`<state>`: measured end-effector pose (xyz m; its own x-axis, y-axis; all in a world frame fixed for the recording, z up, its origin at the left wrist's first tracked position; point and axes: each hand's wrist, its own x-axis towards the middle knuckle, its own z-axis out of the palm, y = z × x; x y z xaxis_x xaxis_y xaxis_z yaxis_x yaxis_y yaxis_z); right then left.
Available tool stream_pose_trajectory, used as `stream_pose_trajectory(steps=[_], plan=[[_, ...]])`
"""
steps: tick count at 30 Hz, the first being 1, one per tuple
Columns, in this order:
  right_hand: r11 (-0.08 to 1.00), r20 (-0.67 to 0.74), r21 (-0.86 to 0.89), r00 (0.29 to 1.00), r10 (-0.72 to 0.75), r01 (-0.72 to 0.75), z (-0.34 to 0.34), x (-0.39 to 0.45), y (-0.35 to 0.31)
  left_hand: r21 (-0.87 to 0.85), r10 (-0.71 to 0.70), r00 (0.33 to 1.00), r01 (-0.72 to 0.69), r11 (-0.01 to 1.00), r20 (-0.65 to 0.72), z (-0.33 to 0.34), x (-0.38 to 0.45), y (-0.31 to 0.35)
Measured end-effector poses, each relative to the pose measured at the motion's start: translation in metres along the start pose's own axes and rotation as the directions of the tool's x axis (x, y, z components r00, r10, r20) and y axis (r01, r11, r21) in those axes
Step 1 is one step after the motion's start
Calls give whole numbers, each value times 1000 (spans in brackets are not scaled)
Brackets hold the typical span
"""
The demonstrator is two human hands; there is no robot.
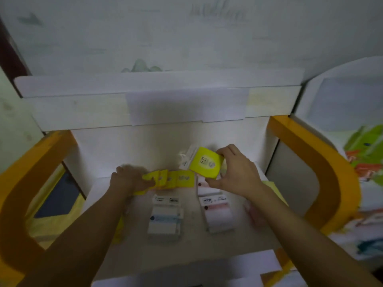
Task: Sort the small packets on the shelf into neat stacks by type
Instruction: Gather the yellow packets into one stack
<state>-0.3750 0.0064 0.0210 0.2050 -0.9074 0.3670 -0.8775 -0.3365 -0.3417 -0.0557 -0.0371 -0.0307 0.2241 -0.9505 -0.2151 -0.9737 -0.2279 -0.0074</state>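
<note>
My right hand (236, 171) pinches a yellow packet (205, 164) with a white label and lifts it above the shelf (132, 150); a white packet (187, 159) shows just behind it. My left hand (129, 179) grips a fanned row of yellow packets (172, 179) low over the shelf. Below them lies a stack of white packets with blue bands (165, 217). To its right lie white packets with pink bands (216, 212), partly under my right forearm.
The shelf is white with orange curved side frames (306, 154) left and right. A white upper shelf board (145, 104) overhangs the back. Printed panels with green and red pictures (366, 154) stand at the right. Yellow paper (269, 185) lies under my right wrist.
</note>
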Motion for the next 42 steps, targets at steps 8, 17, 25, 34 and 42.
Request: stream_pose_trajectory(steps=[8,17,25,34,42], plan=[[998,-145,55,989,37,-29,-3,-15,6,-38,-87,989,92,995,117,-8,6,2],[996,-139,75,988,60,-50,2,-18,6,-50,1,992,5,999,124,-6,8,4],[997,-133,63,990,48,-39,3,-21,11,107,70,984,-88,990,162,-12,-6,-11],[994,-125,104,991,51,-38,7,-28,11,-12,105,980,-104,994,169,-1,-6,-19],[985,-286,138,948,138,-102,5,-37,-3,-279,328,880,-430,859,-345,-43,-17,-3]])
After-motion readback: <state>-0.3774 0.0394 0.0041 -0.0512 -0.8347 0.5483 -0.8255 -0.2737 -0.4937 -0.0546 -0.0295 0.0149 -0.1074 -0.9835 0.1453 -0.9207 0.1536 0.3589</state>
